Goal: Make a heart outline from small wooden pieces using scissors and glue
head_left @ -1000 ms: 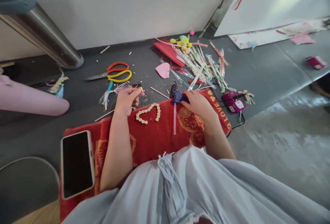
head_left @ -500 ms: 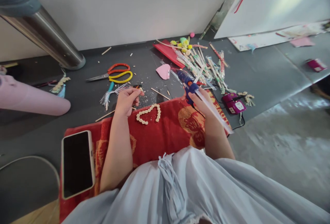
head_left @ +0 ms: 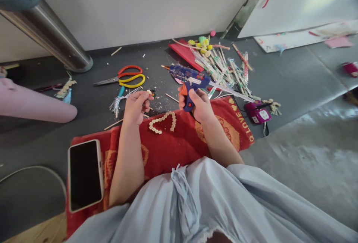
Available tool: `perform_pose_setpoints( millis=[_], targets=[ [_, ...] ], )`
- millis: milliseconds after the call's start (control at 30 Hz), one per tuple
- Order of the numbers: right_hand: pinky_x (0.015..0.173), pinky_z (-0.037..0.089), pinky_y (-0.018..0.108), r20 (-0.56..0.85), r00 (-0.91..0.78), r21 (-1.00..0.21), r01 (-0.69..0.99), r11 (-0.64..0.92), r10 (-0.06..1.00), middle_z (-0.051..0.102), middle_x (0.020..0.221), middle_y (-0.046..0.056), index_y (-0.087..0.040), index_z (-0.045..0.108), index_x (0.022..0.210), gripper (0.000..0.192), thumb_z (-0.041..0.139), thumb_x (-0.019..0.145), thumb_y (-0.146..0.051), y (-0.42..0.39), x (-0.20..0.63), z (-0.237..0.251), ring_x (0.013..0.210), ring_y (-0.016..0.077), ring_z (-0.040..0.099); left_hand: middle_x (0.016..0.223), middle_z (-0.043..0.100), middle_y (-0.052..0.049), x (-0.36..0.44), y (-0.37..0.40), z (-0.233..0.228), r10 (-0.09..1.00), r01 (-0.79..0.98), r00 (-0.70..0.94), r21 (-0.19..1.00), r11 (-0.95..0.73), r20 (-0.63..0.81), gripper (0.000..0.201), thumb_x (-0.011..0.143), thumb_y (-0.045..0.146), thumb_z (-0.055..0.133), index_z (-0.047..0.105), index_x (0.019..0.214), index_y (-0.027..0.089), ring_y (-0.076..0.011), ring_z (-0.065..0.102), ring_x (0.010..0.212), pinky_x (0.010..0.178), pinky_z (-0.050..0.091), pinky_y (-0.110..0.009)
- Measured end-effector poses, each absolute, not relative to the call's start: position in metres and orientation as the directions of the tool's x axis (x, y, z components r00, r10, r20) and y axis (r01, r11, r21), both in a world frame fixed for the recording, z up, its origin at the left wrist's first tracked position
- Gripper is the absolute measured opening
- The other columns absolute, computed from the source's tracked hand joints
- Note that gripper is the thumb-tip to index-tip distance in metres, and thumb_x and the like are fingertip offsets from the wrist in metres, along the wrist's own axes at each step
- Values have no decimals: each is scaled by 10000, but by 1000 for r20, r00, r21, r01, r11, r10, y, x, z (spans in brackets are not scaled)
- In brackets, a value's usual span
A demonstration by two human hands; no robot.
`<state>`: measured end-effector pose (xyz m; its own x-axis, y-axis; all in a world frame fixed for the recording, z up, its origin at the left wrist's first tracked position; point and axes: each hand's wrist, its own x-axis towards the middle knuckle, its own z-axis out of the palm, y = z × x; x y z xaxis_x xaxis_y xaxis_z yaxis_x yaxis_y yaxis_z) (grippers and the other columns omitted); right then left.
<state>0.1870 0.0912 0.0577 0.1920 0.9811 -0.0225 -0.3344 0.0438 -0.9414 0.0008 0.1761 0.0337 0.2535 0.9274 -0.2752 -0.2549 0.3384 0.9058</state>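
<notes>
Gripping glue gun (head_left: 188,79) in right hand (head_left: 199,105) (nozzle pointing left).

I count one glue gun (head_left: 190,80), two scissors (head_left: 123,78), one phone (head_left: 84,175), one red cloth (head_left: 179,146) and two hands.

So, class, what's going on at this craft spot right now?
A person sits over a red towel. Their right hand grips a blue glue gun, nozzle pointing left. The left hand pinches a small pale piece at its fingertips. A heart of pale pieces lies on the towel, a phone beside it.
</notes>
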Motion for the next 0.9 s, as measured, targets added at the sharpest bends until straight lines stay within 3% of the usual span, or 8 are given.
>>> perform_pose_setpoints(
  millis=[100,167,300,900],
  targets=[
    [476,483,216,-64,144,-936,-351,-10,988,589,622,-43,-185,641,799,528,795,661,-671,93,179,50,498,63,521,558,584,48,-1,177,34,923,-289,225,884,368,-311,181,641,285,747,603,684,184,-17,335,386,344,235,-138],
    [443,471,210,-100,97,-937,-344,-61,990,594,591,-43,-179,635,775,549,776,658,-697,92,176,44,460,59,509,472,463,80,-2,178,34,921,-302,232,877,374,-313,154,671,283,736,618,702,189,-20,261,373,340,204,-141],
    [406,456,208,-146,15,-937,-322,-134,989,599,543,-35,-183,608,708,574,728,670,-742,90,174,38,408,67,514,440,296,109,-4,177,33,911,-327,292,864,382,-292,172,693,312,747,631,740,194,-32,224,385,345,195,-148],
    [425,465,217,-143,-42,-968,-202,-148,989,624,535,-18,-193,625,692,548,688,731,-736,83,185,35,412,86,548,459,320,111,-3,173,38,882,-294,359,860,418,-306,205,676,265,736,544,723,214,-38,223,396,345,179,-149]
  ],
)
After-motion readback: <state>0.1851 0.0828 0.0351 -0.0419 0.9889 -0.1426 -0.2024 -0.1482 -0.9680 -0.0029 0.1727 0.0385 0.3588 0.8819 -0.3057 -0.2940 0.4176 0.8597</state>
